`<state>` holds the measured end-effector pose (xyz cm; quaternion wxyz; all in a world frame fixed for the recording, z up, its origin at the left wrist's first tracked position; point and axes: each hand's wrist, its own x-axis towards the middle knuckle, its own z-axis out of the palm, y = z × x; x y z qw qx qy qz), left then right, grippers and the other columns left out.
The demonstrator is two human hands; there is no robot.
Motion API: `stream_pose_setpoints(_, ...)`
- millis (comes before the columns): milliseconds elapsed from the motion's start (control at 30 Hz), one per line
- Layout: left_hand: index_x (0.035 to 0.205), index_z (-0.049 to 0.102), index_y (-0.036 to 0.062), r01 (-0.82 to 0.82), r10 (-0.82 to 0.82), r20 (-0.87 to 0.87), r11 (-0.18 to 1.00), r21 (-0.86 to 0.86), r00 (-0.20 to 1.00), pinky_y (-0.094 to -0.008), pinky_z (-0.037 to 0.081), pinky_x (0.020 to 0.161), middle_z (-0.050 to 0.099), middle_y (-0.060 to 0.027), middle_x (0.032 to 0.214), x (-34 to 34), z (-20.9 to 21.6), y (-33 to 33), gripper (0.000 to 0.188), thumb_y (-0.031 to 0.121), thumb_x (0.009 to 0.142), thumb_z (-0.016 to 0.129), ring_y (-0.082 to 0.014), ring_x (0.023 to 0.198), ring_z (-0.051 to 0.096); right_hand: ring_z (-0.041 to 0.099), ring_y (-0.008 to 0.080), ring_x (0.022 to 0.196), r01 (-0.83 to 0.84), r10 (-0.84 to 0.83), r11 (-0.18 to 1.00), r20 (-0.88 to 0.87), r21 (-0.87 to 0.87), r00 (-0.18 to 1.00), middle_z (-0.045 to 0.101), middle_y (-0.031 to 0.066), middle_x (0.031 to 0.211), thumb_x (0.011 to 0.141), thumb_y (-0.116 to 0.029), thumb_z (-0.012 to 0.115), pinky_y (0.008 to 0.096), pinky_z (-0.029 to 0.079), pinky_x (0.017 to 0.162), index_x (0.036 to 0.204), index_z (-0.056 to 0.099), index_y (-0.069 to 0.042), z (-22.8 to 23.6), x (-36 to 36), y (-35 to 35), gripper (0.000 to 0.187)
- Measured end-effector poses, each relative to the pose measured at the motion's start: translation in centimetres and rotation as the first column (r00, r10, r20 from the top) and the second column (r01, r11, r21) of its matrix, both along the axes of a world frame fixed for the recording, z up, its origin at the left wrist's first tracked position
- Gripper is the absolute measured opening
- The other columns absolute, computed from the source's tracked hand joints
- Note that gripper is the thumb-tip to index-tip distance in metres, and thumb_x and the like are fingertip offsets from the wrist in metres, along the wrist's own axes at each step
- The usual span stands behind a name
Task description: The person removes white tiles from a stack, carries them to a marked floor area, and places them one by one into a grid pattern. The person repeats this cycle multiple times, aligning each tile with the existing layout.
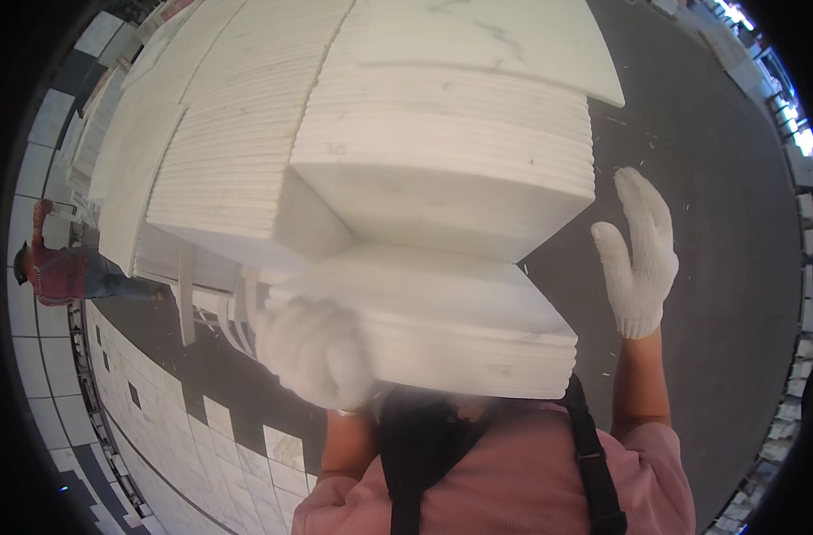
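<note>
White, faintly grey-veined marble tiles stand in tight stacks in front of me. A low stack [460, 357] lies nearest, against my body, its smooth top facing up. Behind it rises a taller stack [451, 125] with many thin layered edges, and another stack [232, 169] sits to its left. My left hand [313, 348], in a white knitted glove, is at the left end of the low stack. Motion blurs its fingers, so their grip is unclear. My right hand [643, 259], gloved alike, is raised right of the stacks, thumb and fingers apart, holding nothing.
A larger tile [513, 40] overhangs the taller stack at the far right. Grey floor [727, 267] with small white chips runs along the right. At the far left stands another person [67, 272] in a red top. Pale tiles [219, 428] with some dark ones lie lower left.
</note>
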<state>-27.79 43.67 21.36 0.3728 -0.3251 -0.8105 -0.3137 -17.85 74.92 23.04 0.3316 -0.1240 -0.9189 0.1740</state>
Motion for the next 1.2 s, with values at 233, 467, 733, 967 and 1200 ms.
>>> stream_pose_setpoints(233, 0.074, 0.07, 0.0022, 0.059, -0.061, 0.056, 0.998, 0.038, 0.997, -0.0456, 0.047, 0.076, 0.069, -0.0118, 0.078, -0.4, -0.6, -0.4, 0.02, 0.012, 0.078, 0.053, -0.0327, 0.075, 0.063, 0.066, 0.034, 0.106, 0.012, -0.012, 1.0, -0.051, -0.005, 0.999, 0.071, 0.0147, 0.115, 0.085, -0.008, 0.073, 0.0405, 0.053, 0.094, 0.12, 0.072, -0.006, -1.4, -1.9, -1.1, 0.035)
stream_pose_setpoints(467, 0.073, 0.069, 0.0031, 0.066, -0.066, -0.006, 0.998, 0.018, 0.998, -0.042, 0.044, 0.073, 0.069, -0.011, 0.074, -1.0, 0.2, 0.2, 0.018, 0.011, 0.077, 0.053, -0.0295, 0.07, 0.061, 0.068, 0.0352, 0.1, -0.101, 0.101, 0.995, 0.012, 0.015, 0.995, 0.072, 0.0148, 0.111, 0.082, -0.011, 0.074, 0.0416, 0.055, 0.088, 0.106, 0.075, -0.005, -1.0, 0.4, -1.1, 0.025)
stream_pose_setpoints(733, 0.069, 0.064, 0.0045, 0.143, -0.13, -0.12, 0.985, 0.099, 0.984, -0.0349, 0.041, 0.06, 0.065, -0.0066, 0.066, -1.9, 0.2, 1.4, 0.012, 0.006, 0.075, 0.053, -0.0227, 0.055, 0.056, 0.068, 0.0369, 0.105, -0.254, 0.262, 0.934, 0.0, -0.251, 0.965, 0.071, 0.0188, 0.117, 0.086, -0.015, 0.069, 0.0406, 0.054, 0.092, 0.108, 0.074, -0.003, -0.4, 2.3, -0.2, 0.026)
stream_pose_setpoints(967, 0.067, 0.06, 0.005, 0.101, -0.093, -0.113, 0.993, 0.065, 0.989, -0.034, 0.04, 0.057, 0.064, -0.0059, 0.068, -1.9, 0.1, 1.3, 0.009, 0.005, 0.074, 0.054, -0.0222, 0.058, 0.056, 0.065, 0.0326, 0.114, 0.055, -0.054, 0.998, 0.081, -0.007, 0.995, 0.068, 0.018, 0.126, 0.088, -0.01, 0.07, 0.0393, 0.053, 0.097, 0.125, 0.07, -0.002, -0.8, -1.5, 0.0, 0.037)
stream_pose_setpoints(1200, 0.07, 0.063, 0.0046, 0.063, -0.055, -0.121, 0.996, 0.063, 0.991, -0.0348, 0.042, 0.059, 0.066, -0.0069, 0.069, -1.8, -0.4, 1.0, 0.013, 0.007, 0.076, 0.052, -0.0228, 0.059, 0.057, 0.068, 0.031, 0.11, 0.002, -0.002, 1.0, -0.023, -0.02, 1.0, 0.072, 0.0168, 0.118, 0.089, -0.003, 0.07, 0.0375, 0.052, 0.098, 0.118, 0.072, 0.001, -1.2, -2.2, 0.0, 0.03)
